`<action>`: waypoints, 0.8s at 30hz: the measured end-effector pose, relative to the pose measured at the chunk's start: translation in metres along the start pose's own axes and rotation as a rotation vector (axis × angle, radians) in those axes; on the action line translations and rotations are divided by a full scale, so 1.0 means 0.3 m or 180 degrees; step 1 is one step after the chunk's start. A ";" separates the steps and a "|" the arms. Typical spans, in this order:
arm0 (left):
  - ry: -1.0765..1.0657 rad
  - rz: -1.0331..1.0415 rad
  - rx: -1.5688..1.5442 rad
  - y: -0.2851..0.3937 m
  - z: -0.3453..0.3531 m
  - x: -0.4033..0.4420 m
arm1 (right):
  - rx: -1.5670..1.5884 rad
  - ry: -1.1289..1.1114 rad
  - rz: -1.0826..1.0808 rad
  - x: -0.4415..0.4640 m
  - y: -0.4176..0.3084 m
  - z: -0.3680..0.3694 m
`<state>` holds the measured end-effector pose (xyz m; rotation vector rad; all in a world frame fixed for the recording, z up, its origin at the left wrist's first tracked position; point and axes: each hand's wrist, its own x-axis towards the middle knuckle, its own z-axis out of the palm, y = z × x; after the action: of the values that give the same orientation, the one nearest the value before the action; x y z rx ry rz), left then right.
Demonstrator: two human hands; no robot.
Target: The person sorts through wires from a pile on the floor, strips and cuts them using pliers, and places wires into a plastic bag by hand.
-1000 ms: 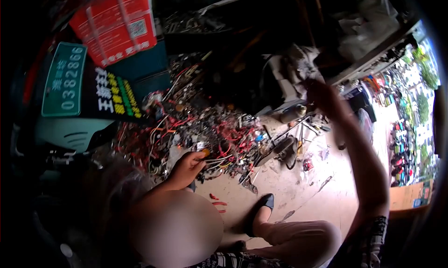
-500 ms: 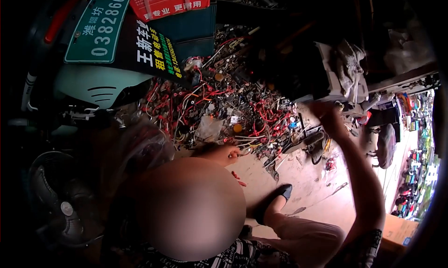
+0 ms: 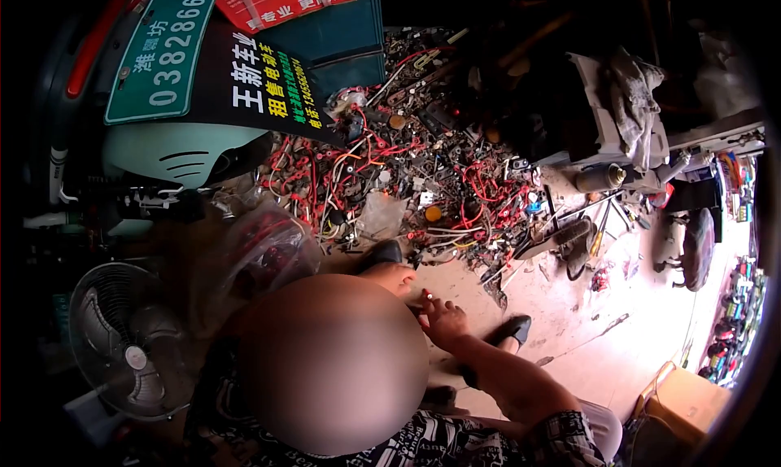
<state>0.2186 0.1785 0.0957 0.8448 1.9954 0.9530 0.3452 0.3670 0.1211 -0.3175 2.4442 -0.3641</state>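
My left hand is closed just beyond the blurred round area, its fingers pressed together; whatever they hold is too small to make out. Beside it on the right, my right hand has its fingers curled round a small red item, low over the pale floor. A gap separates the two hands. Farther out lies a wide heap of scrap wires and small parts, with a crumpled clear plastic piece and an orange round piece on it.
A fan and a clear plastic bag are at the left. Above them is a pale green scooter body with a green number plate. A brush and metal canister lie right; a cardboard box stands lower right.
My right hand has come down and left from near the canister to beside my left hand, and is now closed on the red item. My left hand stays low and closed. The view has shifted.
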 end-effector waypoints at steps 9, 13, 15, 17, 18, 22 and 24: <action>-0.0038 -0.0226 -0.0151 0.022 -0.013 -0.004 | -0.0326 0.0275 0.0313 0.023 -0.025 0.066; 0.0042 -0.0116 -0.0150 0.014 -0.012 0.003 | -0.0448 -0.0091 0.0409 0.024 -0.050 0.031; 0.0002 -0.0162 -0.0120 0.000 -0.003 0.007 | -0.0489 -0.0167 0.0451 0.018 -0.059 0.050; -0.0081 -0.0210 -0.0109 -0.001 0.001 0.009 | -0.0560 0.0312 0.0514 0.023 -0.054 0.089; -0.0078 -0.0238 -0.0096 -0.007 0.000 0.014 | -0.0522 0.0273 0.0547 0.027 -0.047 0.110; -0.0029 -0.0186 -0.0261 -0.015 0.014 0.007 | -0.0158 -0.0274 0.0616 0.018 -0.036 0.103; -0.0065 -0.0270 -0.0349 -0.012 0.001 0.019 | -0.0024 -0.0460 0.0714 0.031 -0.015 0.056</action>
<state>0.2153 0.1814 0.0906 0.7015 1.9270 0.9915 0.3491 0.3569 0.1045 -0.0683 2.3096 -0.2260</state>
